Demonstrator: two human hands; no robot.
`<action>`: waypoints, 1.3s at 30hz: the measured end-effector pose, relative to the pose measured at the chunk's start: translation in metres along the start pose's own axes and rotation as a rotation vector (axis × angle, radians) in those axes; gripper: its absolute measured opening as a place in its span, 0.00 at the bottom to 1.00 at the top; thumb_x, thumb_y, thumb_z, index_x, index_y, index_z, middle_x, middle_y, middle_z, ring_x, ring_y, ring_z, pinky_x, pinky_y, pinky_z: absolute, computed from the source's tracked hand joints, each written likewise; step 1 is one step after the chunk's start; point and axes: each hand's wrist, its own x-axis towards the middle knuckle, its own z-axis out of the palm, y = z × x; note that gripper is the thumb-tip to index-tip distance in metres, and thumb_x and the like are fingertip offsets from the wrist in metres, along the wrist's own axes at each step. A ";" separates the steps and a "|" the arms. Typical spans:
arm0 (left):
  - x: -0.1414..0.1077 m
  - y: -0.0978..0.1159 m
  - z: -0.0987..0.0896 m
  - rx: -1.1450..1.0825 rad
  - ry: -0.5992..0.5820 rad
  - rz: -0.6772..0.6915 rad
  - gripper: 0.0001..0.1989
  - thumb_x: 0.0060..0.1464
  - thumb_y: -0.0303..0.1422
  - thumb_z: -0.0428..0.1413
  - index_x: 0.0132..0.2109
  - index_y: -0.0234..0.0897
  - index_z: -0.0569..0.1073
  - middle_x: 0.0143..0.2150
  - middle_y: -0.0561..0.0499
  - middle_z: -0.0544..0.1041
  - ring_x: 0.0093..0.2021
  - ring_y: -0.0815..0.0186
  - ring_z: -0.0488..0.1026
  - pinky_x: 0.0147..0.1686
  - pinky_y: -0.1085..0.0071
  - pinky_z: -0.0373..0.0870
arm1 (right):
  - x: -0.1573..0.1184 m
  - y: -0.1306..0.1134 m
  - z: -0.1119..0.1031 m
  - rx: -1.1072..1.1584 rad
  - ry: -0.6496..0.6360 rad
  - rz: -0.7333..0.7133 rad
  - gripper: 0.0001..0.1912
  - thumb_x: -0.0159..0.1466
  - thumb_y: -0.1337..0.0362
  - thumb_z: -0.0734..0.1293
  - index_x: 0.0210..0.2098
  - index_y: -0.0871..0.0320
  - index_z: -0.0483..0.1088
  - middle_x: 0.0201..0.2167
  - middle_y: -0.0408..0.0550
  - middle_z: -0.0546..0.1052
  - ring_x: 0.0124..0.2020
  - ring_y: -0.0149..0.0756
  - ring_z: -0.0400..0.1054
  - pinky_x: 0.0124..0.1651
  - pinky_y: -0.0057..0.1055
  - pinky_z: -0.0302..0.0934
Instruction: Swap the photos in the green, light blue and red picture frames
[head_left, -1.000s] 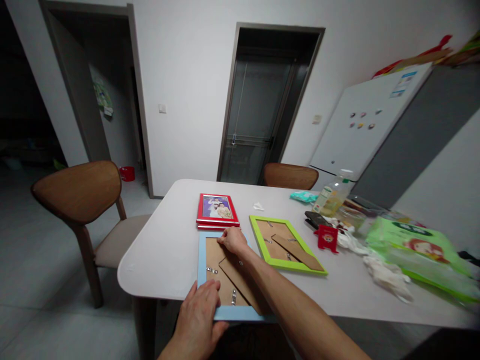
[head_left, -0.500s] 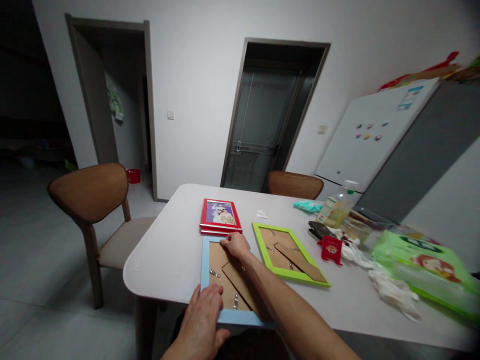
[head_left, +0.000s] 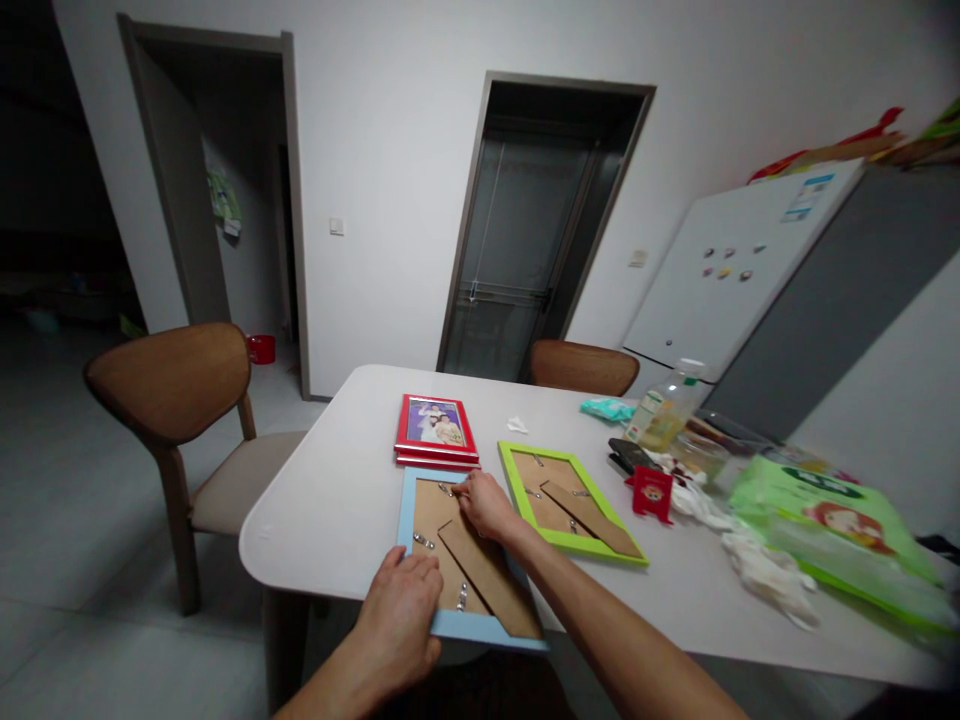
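2 chairs [head_left: 171, 385] at white table [head_left: 326, 505]; left fingers [head_left: 427, 578] half-open on blue frame [head_left: 484, 628], right fingers' [head_left: 463, 488] hold unclear

Just 1 cam tbh, on the wearer's head, facing fwd & down: L hand [head_left: 401, 607] & R hand [head_left: 487, 507] up close, table [head_left: 322, 520] near, wall [head_left: 390, 200] & fridge [head_left: 720, 310] in bkgd.

White wall [head_left: 382, 150]: cool, dim light from where I stand; upper right corner darkened.
Left doorway [head_left: 244, 120]: deep shadow; area farther left nearly black.
Table [head_left: 337, 490]: top evenly pale, underside dark.
Red frames [head_left: 437, 425]: thin glare along near edge.
Metal clips [head_left: 462, 597]: small bright glints.
Refrigerator [head_left: 712, 250]: tilted, stretched by wide-angle distortion.
Green pack [head_left: 817, 510]: soft, smeared toward right edge.
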 end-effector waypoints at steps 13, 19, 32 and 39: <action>-0.001 0.014 0.009 -0.097 -0.059 0.080 0.29 0.38 0.28 0.49 0.52 0.31 0.60 0.53 0.44 0.65 0.54 0.63 0.59 0.57 0.64 0.43 | 0.000 -0.007 0.010 -0.057 0.037 -0.008 0.12 0.56 0.60 0.59 0.33 0.55 0.72 0.32 0.48 0.73 0.34 0.33 0.64 0.32 0.24 0.51; -0.003 0.014 0.010 -0.105 -0.051 0.074 0.29 0.38 0.27 0.49 0.52 0.30 0.60 0.53 0.43 0.65 0.54 0.63 0.59 0.57 0.64 0.44 | 0.012 -0.016 0.026 0.004 0.118 0.064 0.12 0.57 0.61 0.59 0.31 0.57 0.72 0.31 0.50 0.75 0.34 0.33 0.66 0.33 0.25 0.52; -0.009 0.014 0.018 -0.178 -0.008 0.055 0.29 0.40 0.26 0.47 0.53 0.29 0.59 0.54 0.43 0.63 0.55 0.62 0.56 0.57 0.61 0.43 | 0.033 -0.011 0.025 0.087 0.097 0.154 0.05 0.49 0.65 0.64 0.23 0.60 0.71 0.24 0.49 0.75 0.28 0.32 0.67 0.28 0.24 0.52; -0.010 0.011 0.018 -0.196 0.041 0.040 0.27 0.37 0.24 0.48 0.50 0.32 0.61 0.50 0.44 0.67 0.51 0.63 0.61 0.57 0.63 0.45 | 0.032 -0.012 0.022 0.092 0.117 0.176 0.06 0.50 0.66 0.63 0.24 0.61 0.71 0.26 0.52 0.75 0.30 0.34 0.66 0.28 0.25 0.51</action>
